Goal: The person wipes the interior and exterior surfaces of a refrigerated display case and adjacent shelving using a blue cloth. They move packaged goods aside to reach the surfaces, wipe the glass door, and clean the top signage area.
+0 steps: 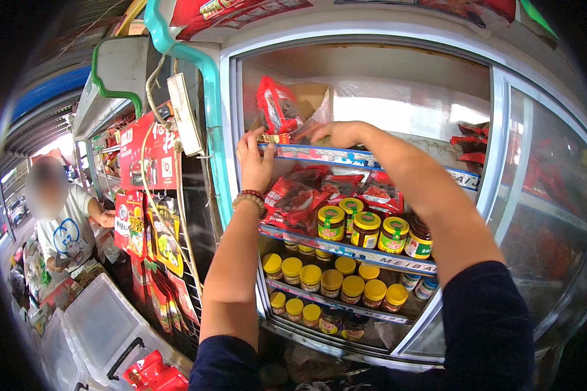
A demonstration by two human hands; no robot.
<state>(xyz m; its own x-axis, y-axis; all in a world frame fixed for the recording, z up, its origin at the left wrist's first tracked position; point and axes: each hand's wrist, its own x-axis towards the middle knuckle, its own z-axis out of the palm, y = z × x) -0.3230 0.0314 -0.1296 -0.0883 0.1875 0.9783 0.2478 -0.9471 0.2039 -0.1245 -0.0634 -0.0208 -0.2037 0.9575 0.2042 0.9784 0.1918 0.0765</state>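
Observation:
Both my arms are raised to the top shelf (342,155) of a display cabinet with a sliding glass front. My left hand (255,161) is at the left end of that shelf's edge, its fingers against a red and yellow printed strip (273,139). Just behind stands a red plastic packet (278,105), upright and partly see-through, with a brown cardboard box (313,97) beside it. My right hand (345,134) reaches in over the shelf edge to the right of the box. Its fingertips point down and left, and what they touch is unclear.
Red packets (296,198) and yellow-lidded jars (331,222) fill the lower shelves. On the right is a sliding glass door (543,195). Left of the cabinet hang a power strip (185,115), cables and packets (166,237). A person (68,229) stands farther left, beyond clear plastic bins (102,322).

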